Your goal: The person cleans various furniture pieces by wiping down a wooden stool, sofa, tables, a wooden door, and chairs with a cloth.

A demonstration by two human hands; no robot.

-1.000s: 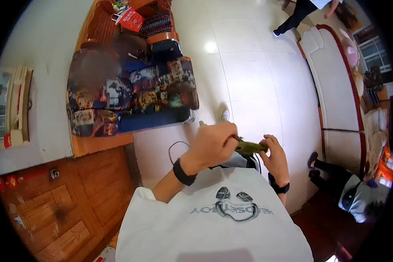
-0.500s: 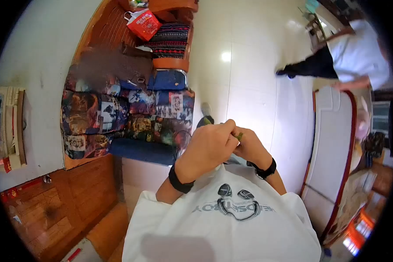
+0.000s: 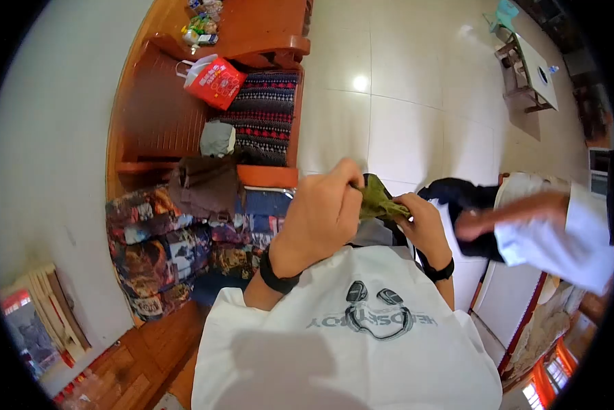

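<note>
A crumpled olive-green piece (image 3: pixel 375 199), thin and leaf-like, is stretched between my two hands in front of my white shirt (image 3: pixel 280 328). I cannot make out whether it is leaf or cloth. My left hand (image 3: pixel 321 215) pinches its left edge, the back of the hand turned towards me. At the other end, my right hand (image 3: pixel 426 229) grips the gathered lower right corner between thumb and fingers. Both wrists carry black bands.
A person (image 3: pixel 539 225) in a white top and dark trousers is close on the right, one arm blurred. At left stand a patterned sofa (image 3: pixel 177 253) and a wooden bench with a red bag (image 3: pixel 215 82). A low table (image 3: pixel 536 72) stands far right on the tiled floor (image 3: pixel 402 130).
My hands have moved apart, and more of the green piece shows between them. The view has shifted. The other person has come nearer on the right.
</note>
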